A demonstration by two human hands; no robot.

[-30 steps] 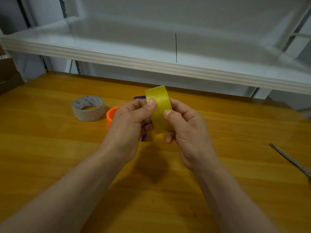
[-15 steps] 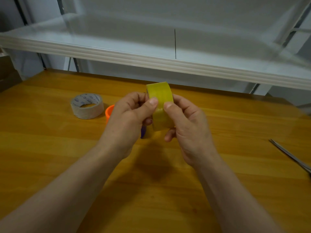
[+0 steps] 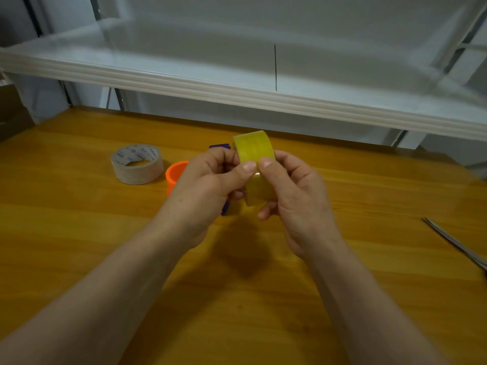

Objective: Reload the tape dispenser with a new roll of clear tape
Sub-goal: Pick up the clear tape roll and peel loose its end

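I hold a yellowish clear tape roll [image 3: 253, 148] upright, edge toward me, above the wooden table [image 3: 79, 233]. My left hand [image 3: 208, 185] grips its left side, thumb pressed on the outer band. My right hand [image 3: 292, 191] grips the right side, and its thumb rests on the band right next to the left thumb. Behind my left hand lies the tape dispenser: its orange round part [image 3: 175, 175] and a bit of purple body [image 3: 220, 147] show, the rest is hidden.
A spent grey tape roll [image 3: 137, 164] lies flat on the table to the left. Scissor blades [image 3: 458, 245] lie near the right edge. A white shelf edge [image 3: 237, 93] runs across above the table's far side.
The roll and both hands have stayed almost in place. The two thumbs have closed together on the outer band of the roll.
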